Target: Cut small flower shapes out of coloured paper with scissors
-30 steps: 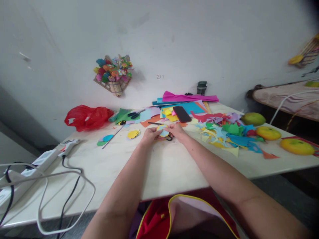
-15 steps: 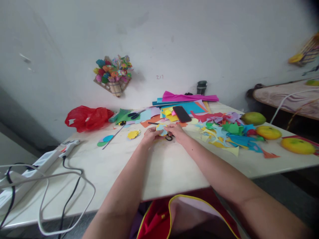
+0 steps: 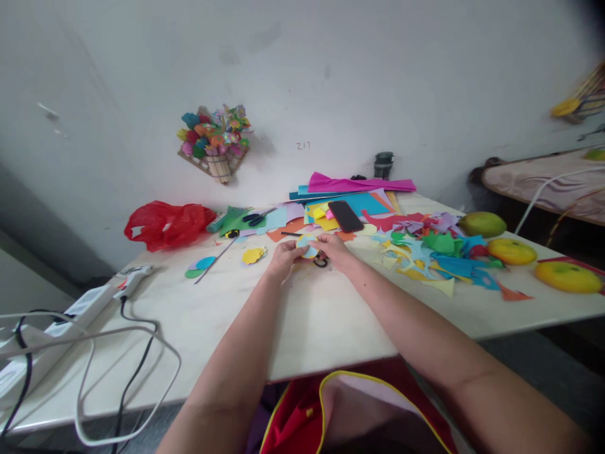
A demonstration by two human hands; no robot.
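Note:
Both of my hands meet over the middle of the white table [image 3: 331,315]. My left hand [image 3: 283,257] and my right hand [image 3: 333,248] pinch a small round light-blue paper cutout [image 3: 308,246] between their fingertips, just above the tabletop. Under my right hand lies a pair of black-handled scissors [image 3: 321,261], partly hidden. A yellow paper flower shape [image 3: 253,255] lies to the left of my left hand.
Coloured paper scraps [image 3: 425,252] and sheets [image 3: 354,195] with a black phone [image 3: 345,216] cover the far right. Mangoes [image 3: 511,251] line the right edge. A red plastic bag [image 3: 165,224], scissors [image 3: 255,218], glue gun [image 3: 127,277] and power strip with cables [image 3: 57,328] sit left.
My hands stay together on the blue cutout and shift only slightly as the fingers work the paper. Nothing else on the table has moved.

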